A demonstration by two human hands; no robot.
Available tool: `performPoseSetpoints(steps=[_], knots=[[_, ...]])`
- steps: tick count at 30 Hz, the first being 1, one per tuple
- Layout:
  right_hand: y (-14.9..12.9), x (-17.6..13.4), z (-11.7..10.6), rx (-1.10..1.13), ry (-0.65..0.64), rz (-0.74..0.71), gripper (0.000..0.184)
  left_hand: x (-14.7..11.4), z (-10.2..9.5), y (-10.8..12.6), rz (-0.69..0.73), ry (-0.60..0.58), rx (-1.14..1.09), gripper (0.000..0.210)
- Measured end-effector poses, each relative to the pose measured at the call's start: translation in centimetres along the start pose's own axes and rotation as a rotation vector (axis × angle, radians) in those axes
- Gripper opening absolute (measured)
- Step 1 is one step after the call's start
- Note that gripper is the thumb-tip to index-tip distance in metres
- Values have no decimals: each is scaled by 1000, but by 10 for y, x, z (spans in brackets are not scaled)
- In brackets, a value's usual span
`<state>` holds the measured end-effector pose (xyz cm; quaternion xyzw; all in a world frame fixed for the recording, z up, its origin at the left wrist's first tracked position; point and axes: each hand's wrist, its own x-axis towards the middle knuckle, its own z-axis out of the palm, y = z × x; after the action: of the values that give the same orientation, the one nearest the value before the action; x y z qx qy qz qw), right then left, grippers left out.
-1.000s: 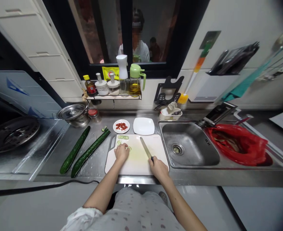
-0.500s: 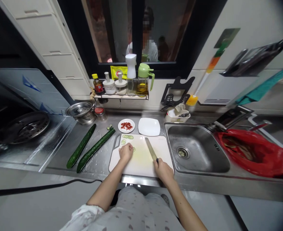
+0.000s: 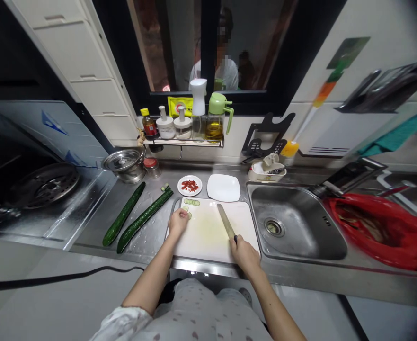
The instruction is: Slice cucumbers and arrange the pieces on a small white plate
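My right hand (image 3: 245,253) is wrapped round the dark handle of a knife (image 3: 226,220), whose blade lies low over the right half of the white cutting board (image 3: 208,244). At the board's upper left, my left hand (image 3: 178,222) is closed in a pinch, with a thin cucumber slice (image 3: 189,216) at its fingertips. A short overlapping row of cucumber slices (image 3: 192,202) lies along the top edge, just beyond that hand. Two whole-looking cucumbers (image 3: 145,220) rest on the steel counter to the left, with small cut end pieces (image 3: 164,187) near the tip of one.
Behind the board stand a small plate with chopped red pieces (image 3: 199,191) and a white square dish (image 3: 224,188). A sink (image 3: 300,237) is on the right, beside a red plastic bag (image 3: 382,246). A lidded pot (image 3: 126,166) and a jar (image 3: 152,167) stand back left.
My left hand has moved left across the board, towards the row of slices, with the cucumber slice. The right hand and knife stay nearly in place. The view has shifted slightly.
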<state>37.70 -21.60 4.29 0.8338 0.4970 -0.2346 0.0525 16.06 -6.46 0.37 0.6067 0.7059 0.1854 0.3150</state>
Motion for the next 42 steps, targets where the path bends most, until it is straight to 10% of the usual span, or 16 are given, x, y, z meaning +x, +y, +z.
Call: performPoseSetpoints(steps=[32,42], knots=[[-1,-2,-3,13,-5,11,40,20,-3,-6,2,61,254,15],[-4,-5,-2,13,-12,-9,38,29,10,35,194,9,296,26]])
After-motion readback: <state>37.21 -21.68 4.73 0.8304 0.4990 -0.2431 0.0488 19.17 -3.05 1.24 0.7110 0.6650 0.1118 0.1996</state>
